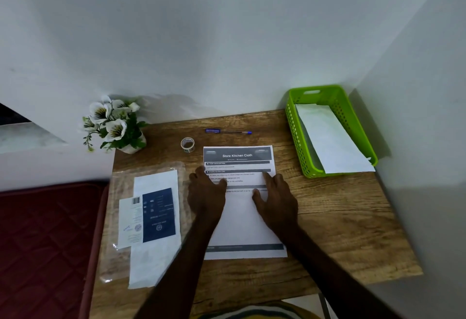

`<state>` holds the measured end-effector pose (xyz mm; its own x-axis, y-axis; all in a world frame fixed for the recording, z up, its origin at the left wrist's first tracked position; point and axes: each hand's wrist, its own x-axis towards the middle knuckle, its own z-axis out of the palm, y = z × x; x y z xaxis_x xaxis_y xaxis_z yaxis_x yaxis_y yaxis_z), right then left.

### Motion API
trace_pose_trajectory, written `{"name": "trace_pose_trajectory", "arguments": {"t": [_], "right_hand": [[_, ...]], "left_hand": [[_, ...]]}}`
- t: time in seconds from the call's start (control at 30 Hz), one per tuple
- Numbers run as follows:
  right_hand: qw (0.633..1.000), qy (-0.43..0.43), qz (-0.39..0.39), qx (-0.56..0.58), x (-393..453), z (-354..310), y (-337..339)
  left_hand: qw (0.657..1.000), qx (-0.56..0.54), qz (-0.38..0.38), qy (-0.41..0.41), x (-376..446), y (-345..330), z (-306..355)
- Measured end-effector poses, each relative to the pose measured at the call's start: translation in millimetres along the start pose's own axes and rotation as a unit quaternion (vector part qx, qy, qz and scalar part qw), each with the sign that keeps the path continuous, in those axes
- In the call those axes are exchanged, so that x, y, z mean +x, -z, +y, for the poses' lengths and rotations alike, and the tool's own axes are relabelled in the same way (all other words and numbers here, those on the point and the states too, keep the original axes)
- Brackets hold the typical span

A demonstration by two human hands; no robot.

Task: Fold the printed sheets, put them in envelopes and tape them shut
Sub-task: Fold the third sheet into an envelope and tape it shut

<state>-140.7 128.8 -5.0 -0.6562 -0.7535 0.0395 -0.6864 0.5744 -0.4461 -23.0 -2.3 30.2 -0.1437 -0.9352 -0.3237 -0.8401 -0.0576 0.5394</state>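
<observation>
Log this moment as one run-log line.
left hand flat on printed sheet | right hand flat on it | sheet unfolded

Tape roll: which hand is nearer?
Left. The left hand lies flat on the printed sheet just below-right of the tape roll; the right hand is farther right.

A printed sheet (243, 217) is laid flat at the middle of the table (340, 230), with a pack of envelopes (151, 225) to its left. Behind the sheet a tape roll (187, 145) and a pen (228, 131) are placed, and a plant (114, 123) is set at the far left corner. At the far right a basket (300, 137) is placed, with an envelope (330, 137) resting in it.
</observation>
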Motion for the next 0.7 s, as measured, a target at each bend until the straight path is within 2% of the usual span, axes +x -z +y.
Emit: {"name": "trace_pose_trajectory", "arguments": {"t": [0.13,0.27,0.33,0.43,0.57,0.7], "right_hand": [[0.999,0.04,0.019,-0.017,1.5,4.4,-1.0],[0.996,0.073,0.024,-0.04,4.5,9.3,-1.5],[0.996,0.08,0.021,-0.046,5.8,12.5,-1.6],[0.995,0.084,0.005,-0.047,8.0,15.9,-1.2],[0.996,0.082,0.003,-0.042,8.5,15.8,-1.8],[0.995,0.081,0.026,-0.055,6.0,11.6,-4.9]], "left_hand": [[0.999,0.05,0.016,-0.016,1.4,2.3,-0.1],[0.989,0.049,0.059,-0.123,16.9,8.3,1.8],[0.973,0.091,0.035,-0.211,31.7,13.3,5.7],[0.937,0.15,-0.043,-0.314,55.2,21.8,11.9],[0.915,0.198,-0.124,-0.328,75.0,26.6,22.3],[0.902,0.232,-0.124,-0.342,80.2,23.2,27.8]]}}
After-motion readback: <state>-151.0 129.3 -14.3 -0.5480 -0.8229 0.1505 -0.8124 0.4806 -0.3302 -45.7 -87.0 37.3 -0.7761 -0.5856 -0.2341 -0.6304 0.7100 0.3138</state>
